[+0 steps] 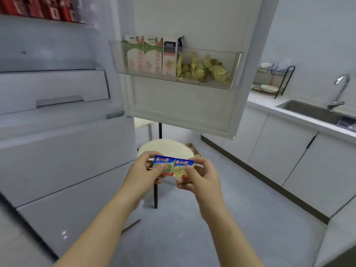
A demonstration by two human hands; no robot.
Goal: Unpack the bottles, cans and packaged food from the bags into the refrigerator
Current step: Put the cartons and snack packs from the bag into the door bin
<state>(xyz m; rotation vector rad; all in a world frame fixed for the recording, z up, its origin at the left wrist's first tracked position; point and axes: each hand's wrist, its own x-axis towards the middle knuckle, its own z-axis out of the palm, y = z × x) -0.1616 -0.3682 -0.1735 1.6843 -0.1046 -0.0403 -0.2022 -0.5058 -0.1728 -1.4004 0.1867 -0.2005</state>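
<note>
Hands held two butter packs side by side: left hand (pixel 143 171) pinched left pack (pixel 164 166), right hand (pixel 200 175) pinched right pack (pixel 183 168); cartons (pixel 149 56), apparently milk, stood in door bin (pixel 231 81).

Red packs (pixel 38 8) on top shelf: cut off by top edge, blurred, can't tell cans vs cartons. Butter packets (pixel 174 167): thumbs of left hand (pixel 143 174) & right hand (pixel 200 176) cover part of fronts, small print unreadable. Stool (pixel 165 148) seat partly behind hands. Cardboard box (pixel 193 149) mostly hidden behind stool. Cartons (pixel 150 56): print blurred; dark pack (pixel 180 42) beside them mostly hidden. Sink (pixel 312 110) cut by right edge.
</note>
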